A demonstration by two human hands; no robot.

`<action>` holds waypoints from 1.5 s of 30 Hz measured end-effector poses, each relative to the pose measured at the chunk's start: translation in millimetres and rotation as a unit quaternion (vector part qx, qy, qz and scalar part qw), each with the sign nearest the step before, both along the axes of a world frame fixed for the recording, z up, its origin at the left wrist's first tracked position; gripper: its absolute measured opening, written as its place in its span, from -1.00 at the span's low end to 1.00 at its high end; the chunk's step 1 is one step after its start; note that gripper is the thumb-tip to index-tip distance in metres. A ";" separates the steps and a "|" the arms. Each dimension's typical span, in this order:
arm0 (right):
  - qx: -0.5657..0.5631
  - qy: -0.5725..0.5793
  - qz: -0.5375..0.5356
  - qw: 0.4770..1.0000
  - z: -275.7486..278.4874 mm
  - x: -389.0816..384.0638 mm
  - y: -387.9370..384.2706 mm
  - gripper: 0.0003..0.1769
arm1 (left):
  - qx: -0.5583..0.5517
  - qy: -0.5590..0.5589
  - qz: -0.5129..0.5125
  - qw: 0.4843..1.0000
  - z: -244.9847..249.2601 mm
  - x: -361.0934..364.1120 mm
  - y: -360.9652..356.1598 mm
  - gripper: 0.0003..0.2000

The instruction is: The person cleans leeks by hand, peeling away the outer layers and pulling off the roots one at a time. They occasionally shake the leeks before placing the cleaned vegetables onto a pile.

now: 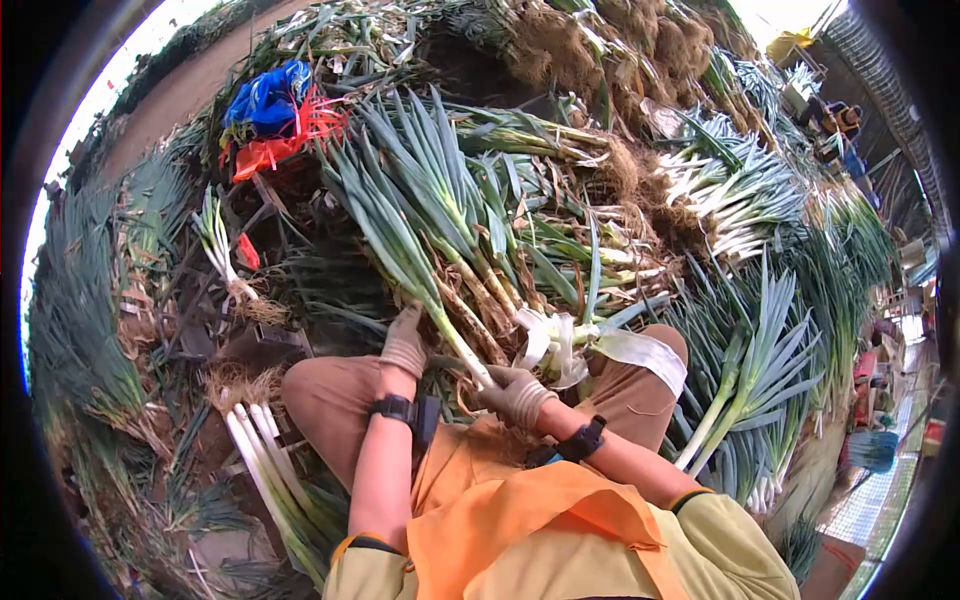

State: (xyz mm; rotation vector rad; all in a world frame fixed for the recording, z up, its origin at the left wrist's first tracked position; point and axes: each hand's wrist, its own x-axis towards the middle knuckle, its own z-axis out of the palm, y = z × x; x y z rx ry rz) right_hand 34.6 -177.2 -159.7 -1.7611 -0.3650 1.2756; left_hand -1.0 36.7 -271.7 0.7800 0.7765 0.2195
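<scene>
A long green onion (450,322) with a white base and dark green leaves slants across my lap. My right hand (515,396), in a pale glove, is closed around its white lower end. Higher up the stalk, my gloved left hand (404,342) grips it from the left side, its fingers partly hidden behind. Loose white peeled layers (556,345) lie just right of the stalk, near my right knee. Beyond my hands, a heap of untrimmed green onions (490,285) with brown outer leaves spreads out.
Cleaned white-stemmed onions (740,205) are piled at the right, others (715,400) beside my right knee. Several onions (265,450) lie at my left, roots outward. A blue bag (270,98) and red plastic (265,155) sit upper left. Another person (845,125) is far right.
</scene>
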 end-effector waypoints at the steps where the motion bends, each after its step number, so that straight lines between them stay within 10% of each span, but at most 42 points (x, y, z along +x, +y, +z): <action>1: 0.036 -0.048 -0.006 0.998 7.1 -2.4 -2.4 -0.63 | 0.019 0.026 0.024 0.999 -0.6 6.7 8.9 -0.54; 7: 0.147 0.013 0.060 0.987 9.0 19.7 -23.4 -0.67 | 0.050 -0.039 0.076 0.995 104.2 45.4 14.9 -0.60; 9: 0.116 -0.170 0.150 0.967 -1.2 56.9 -10.8 -0.62 | 0.073 -0.042 0.062 0.994 122.1 50.1 15.3 -0.62; 14: 0.222 -0.024 -0.117 0.968 41.6 91.8 71.6 -0.72 | 0.214 -0.104 0.015 0.971 156.4 64.6 2.9 -0.67; 18: 0.048 -0.064 -0.116 0.990 59.5 89.9 70.5 -0.73 | 0.186 -0.176 -0.025 0.966 176.3 56.8 -4.4 -0.73; 20: -0.164 -0.292 0.137 0.932 30.9 94.2 49.3 -0.62 | 0.148 -0.187 -0.035 0.971 203.2 55.3 -18.7 -0.74; 22: -0.245 -0.397 0.205 0.861 -44.4 105.7 18.9 -0.57 | 0.243 -0.159 -0.035 0.956 206.2 62.2 -20.8 -0.73; 24: -0.255 -0.331 0.208 0.884 -0.8 112.6 7.2 -0.65 | 0.287 -0.141 -0.017 0.947 204.7 65.9 -21.8 -0.73; 27: 0.282 -0.106 -0.134 0.944 52.5 90.2 6.5 -0.77 | 0.314 -0.098 -0.021 0.944 202.1 72.1 -29.2 -0.72; 34: 0.225 -0.347 0.075 0.907 102.3 52.3 9.5 -0.88 | 0.434 -0.025 -0.049 0.899 210.1 69.2 -38.4 -0.75; 37: 0.225 -0.452 0.199 0.840 103.6 40.0 -8.3 -0.89 | 0.303 -0.078 -0.033 0.949 208.3 65.3 -36.8 -0.79; 40: 0.359 -0.158 -0.008 0.920 99.3 57.9 -4.5 -0.95 | 0.067 -0.192 -0.049 0.978 208.1 67.6 -34.2 -0.84; 45: 0.257 0.034 0.125 0.958 92.5 51.0 -36.3 -0.84 | 0.102 -0.201 0.069 0.972 216.4 83.8 51.3 -0.84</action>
